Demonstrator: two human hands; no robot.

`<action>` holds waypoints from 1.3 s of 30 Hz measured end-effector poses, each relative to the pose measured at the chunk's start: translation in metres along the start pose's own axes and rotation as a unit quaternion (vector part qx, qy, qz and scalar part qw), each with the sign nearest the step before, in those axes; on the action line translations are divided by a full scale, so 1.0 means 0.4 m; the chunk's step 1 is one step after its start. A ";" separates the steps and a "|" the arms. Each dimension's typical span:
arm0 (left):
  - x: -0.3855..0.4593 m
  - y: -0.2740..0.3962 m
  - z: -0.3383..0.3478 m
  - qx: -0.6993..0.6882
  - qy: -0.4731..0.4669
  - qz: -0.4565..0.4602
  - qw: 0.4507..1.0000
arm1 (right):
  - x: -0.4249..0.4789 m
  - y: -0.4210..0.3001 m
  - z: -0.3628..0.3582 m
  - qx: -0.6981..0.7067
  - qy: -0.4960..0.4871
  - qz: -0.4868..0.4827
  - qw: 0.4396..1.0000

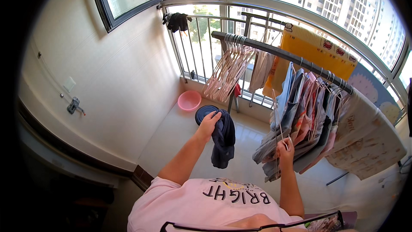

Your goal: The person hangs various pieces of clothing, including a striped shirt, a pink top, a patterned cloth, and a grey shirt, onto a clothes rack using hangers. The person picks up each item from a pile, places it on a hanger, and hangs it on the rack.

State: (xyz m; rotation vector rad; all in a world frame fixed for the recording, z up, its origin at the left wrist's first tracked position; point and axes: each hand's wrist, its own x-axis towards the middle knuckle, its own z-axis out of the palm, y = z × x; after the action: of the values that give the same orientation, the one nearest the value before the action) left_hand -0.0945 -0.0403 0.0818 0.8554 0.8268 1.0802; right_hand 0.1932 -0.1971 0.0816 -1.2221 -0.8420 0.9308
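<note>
My left hand (208, 125) grips the top of a bunched dark navy garment (223, 145), which hangs down over the floor. My right hand (285, 150) is closed on a pale pink clothes hanger (277, 119) by its hook end; no garment shows on this hanger. Just beyond that hand, shirts, jeans and other clothes (296, 103) hang close together on a dark rack bar (273, 50). Further left along the same bar hangs a bunch of pink hangers (227, 74) without clothes.
A pink basin (189, 101) and a dark blue round basin or lid (204, 113) rest on the floor by the wall. Behind the rack run metal railings (199, 42) with black items (177, 22) on top. A yellow towel (318, 51) and a printed cloth (363, 135) hang at right.
</note>
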 end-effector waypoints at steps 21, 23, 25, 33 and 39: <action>-0.026 0.076 0.016 0.057 -0.049 -0.014 0.997 | -0.064 -0.003 0.048 -0.241 -0.136 -0.091 0.957; -0.040 0.081 0.039 0.074 -0.053 -0.021 0.996 | -0.064 0.006 0.067 -0.252 -0.127 -0.102 0.954; -0.041 0.067 0.034 0.146 -0.072 0.010 0.987 | -0.064 0.000 0.088 -0.280 -0.124 -0.090 0.948; -0.109 0.069 0.120 0.536 -0.101 0.211 0.811 | -0.059 -0.006 0.156 -0.282 -0.096 -0.111 0.948; -0.174 0.087 0.181 0.657 -0.088 0.347 0.664 | -0.068 0.017 0.173 -0.216 -0.061 -0.162 0.961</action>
State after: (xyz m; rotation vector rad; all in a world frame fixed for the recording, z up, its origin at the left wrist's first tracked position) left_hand -0.0618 -0.1109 0.1542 2.6459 1.1086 0.8570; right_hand 0.1186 -0.1948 0.0847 -1.3499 -1.3502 0.5743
